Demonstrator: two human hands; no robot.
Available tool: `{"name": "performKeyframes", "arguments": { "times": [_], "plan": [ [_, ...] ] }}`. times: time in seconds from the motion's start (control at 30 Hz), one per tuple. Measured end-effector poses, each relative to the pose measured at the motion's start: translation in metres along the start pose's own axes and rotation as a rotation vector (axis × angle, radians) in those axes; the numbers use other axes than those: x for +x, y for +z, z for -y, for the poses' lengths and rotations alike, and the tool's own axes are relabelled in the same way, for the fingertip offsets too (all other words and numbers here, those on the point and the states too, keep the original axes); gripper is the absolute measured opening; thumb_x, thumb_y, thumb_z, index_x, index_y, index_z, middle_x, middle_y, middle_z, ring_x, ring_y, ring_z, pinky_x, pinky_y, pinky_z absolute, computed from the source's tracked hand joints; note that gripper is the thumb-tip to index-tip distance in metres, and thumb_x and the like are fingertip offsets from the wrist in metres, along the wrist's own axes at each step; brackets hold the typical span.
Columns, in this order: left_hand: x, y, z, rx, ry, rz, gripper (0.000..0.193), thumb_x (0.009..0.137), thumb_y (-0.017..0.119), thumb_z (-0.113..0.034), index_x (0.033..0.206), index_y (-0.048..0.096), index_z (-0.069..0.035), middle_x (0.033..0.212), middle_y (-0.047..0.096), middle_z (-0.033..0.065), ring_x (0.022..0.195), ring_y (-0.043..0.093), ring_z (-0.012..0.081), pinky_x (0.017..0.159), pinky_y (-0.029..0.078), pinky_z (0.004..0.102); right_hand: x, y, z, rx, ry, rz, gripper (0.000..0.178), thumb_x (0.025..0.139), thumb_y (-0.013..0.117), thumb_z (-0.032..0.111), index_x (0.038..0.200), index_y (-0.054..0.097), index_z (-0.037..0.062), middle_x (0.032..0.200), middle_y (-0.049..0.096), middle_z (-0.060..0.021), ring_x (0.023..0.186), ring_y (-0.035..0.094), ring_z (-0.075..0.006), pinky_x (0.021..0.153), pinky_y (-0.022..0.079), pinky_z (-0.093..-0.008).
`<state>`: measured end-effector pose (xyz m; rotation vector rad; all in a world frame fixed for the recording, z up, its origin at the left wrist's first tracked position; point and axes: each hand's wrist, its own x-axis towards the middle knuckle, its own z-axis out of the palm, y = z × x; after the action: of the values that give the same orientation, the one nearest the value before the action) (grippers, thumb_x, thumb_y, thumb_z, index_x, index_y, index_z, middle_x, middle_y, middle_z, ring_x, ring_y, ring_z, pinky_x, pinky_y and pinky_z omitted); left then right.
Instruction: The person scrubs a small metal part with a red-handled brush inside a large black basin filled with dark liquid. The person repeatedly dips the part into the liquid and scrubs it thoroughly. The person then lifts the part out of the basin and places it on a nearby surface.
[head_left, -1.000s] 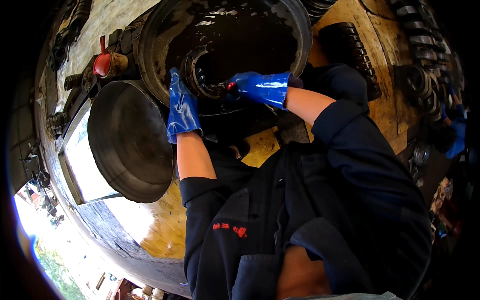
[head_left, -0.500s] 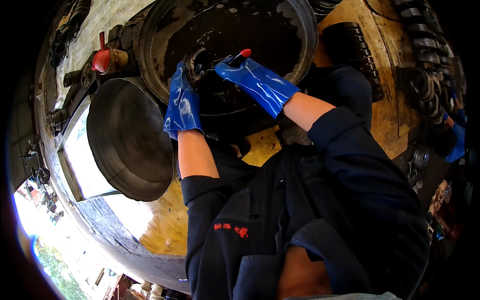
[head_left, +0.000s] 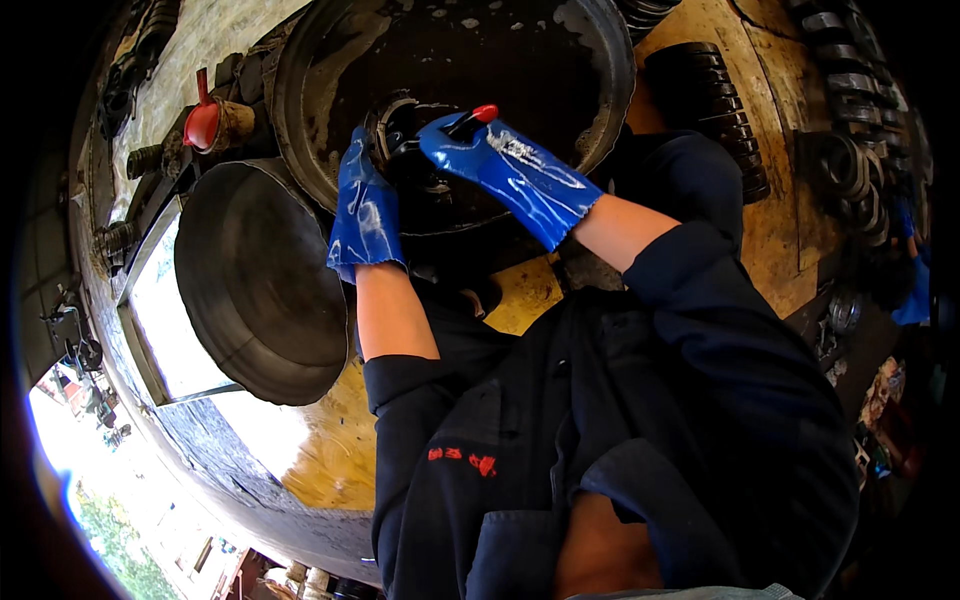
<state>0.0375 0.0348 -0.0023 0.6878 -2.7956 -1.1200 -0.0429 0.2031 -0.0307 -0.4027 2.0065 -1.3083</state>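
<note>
Gloved left hand (head_left: 364,190) steadies a dark ring (head_left: 377,128); right hand (head_left: 462,150) grips a red-ended tool (head_left: 484,113), its tip obscured.

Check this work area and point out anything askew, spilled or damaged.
The dark-grey round metal tub left of the liquid-filled round black basin appears tilted rather than level; fisheye distortion may exaggerate this. Nothing else stands out.

Stained yellow-brown boards (head_left: 775,235); row of black rings (head_left: 708,118) lying on right part

Left hand (head_left: 364,195) holding dark ring (head_left: 379,128) (probably metal) at wide basin (head_left: 614,85); right hand (head_left: 470,155) gripping red-ended tool (head_left: 484,113).
</note>
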Motion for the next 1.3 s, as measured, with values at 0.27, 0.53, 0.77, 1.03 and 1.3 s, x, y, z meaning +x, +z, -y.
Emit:
{"name": "performKeyframes", "arguments": {
  "times": [0.27, 0.53, 0.77, 1.03, 1.3],
  "plan": [
    [0.026, 0.013, 0.041, -0.952, -0.415, 0.086, 0.045, 0.104, 0.061, -0.011, 0.146, 0.051, 0.001, 0.134, 0.066, 0.0168, 0.119, 0.068, 0.0279, 0.100, 0.058, 0.0356, 0.001, -0.015, -0.011, 0.073, 0.156, -0.164, 0.026, 0.093, 0.065, 0.030, 0.088, 0.072, 0.0045, 0.078, 0.072, -0.0081, 0.076, 0.068, -0.0169, 0.073, 0.053, -0.0334],
    [0.044, 0.021, 0.016, -1.230, -0.752, 0.027, 0.042, 0.114, 0.042, -0.027, 0.147, 0.051, -0.003, 0.136, 0.064, 0.0166, 0.114, 0.067, 0.0306, 0.096, 0.059, 0.0439, 0.019, -0.041, 0.004, 0.203, 0.052, -0.257, 0.033, 0.094, 0.062, 0.034, 0.098, 0.073, 0.0040, 0.085, 0.071, -0.0079, 0.083, 0.065, -0.0162, 0.077, 0.050, -0.0349],
    [0.044, 0.029, 0.027, -1.088, -0.477, 0.109, 0.052, 0.111, 0.045, -0.042, 0.147, 0.053, -0.005, 0.141, 0.061, 0.0123, 0.122, 0.061, 0.0311, 0.104, 0.054, 0.0421, 0.068, -0.013, 0.022, 0.251, -0.143, -0.160, 0.024, 0.094, 0.063, 0.025, 0.075, 0.063, 0.0104, 0.068, 0.061, 0.0006, 0.068, 0.056, -0.0103, 0.064, 0.047, -0.0308],
    [0.044, 0.019, 0.045, -1.339, -0.631, -0.025, 0.059, 0.106, 0.051, -0.052, 0.140, 0.061, -0.005, 0.132, 0.068, 0.0181, 0.115, 0.066, 0.0360, 0.100, 0.054, 0.0502, -0.015, 0.016, -0.010, 0.084, -0.460, 0.072, 0.027, 0.098, 0.065, 0.022, 0.120, 0.075, 0.0101, 0.106, 0.077, -0.0124, 0.097, 0.075, -0.0238, 0.089, 0.060, -0.0356],
    [0.049, 0.028, 0.036, -1.108, -0.749, -0.006, 0.047, 0.106, 0.056, -0.044, 0.137, 0.063, -0.010, 0.118, 0.073, 0.0153, 0.100, 0.071, 0.0305, 0.085, 0.058, 0.0454, -0.036, -0.003, -0.014, -0.524, -0.362, 0.362, 0.032, 0.098, 0.062, 0.032, 0.123, 0.073, 0.0152, 0.118, 0.074, -0.0125, 0.109, 0.071, -0.0329, 0.094, 0.058, -0.0449]
  ]
}}
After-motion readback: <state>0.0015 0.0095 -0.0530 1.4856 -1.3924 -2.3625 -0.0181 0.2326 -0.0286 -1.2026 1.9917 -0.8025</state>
